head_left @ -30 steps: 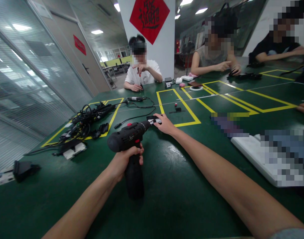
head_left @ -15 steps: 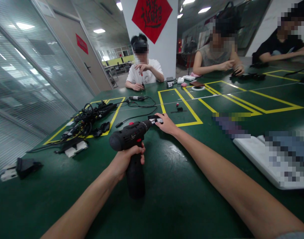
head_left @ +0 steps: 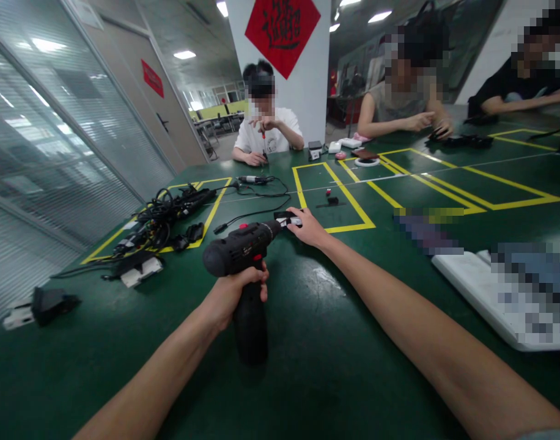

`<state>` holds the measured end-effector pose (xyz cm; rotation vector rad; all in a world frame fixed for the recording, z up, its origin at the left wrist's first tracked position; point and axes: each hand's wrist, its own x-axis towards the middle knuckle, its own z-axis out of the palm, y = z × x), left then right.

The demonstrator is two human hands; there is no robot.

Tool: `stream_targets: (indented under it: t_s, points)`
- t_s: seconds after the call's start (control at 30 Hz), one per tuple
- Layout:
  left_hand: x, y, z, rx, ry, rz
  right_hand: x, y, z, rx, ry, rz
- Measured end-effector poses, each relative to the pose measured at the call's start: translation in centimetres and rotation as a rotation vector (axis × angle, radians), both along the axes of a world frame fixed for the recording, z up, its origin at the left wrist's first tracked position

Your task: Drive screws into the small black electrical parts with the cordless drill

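My left hand [head_left: 241, 290] is wrapped round the grip of a black cordless drill [head_left: 241, 250], which stands upright with its chuck pointing away and to the right. The drill's tip reaches a small black-and-white part [head_left: 284, 218] on the green table; whether it touches is too small to tell. My right hand [head_left: 307, 226] grips that part from the right, with thumb and fingers round its end. Behind it, a thin black cable [head_left: 257, 211] curves across the table.
At the left lies a heap of black cables and adapters [head_left: 165, 214], with black-and-white parts [head_left: 142, 269] nearer me. A white tray-like object [head_left: 472, 299] is at the right. Yellow tape [head_left: 353, 229] marks areas on the table. Across from me sit several people, one in a white shirt [head_left: 284, 125].
Both hands, the drill and the small part keep nearly the same position. The whole view has shifted very slightly.
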<state>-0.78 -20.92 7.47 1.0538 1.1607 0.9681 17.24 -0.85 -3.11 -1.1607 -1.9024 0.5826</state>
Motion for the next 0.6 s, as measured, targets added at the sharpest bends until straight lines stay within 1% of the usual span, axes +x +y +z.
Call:
stream_targets:
  t_s: [0.6]
  points:
    - [0.08, -0.04, 0.06, 0.002, 0.000, 0.008, 0.07, 0.02, 0.03, -0.006, -0.029, -0.009]
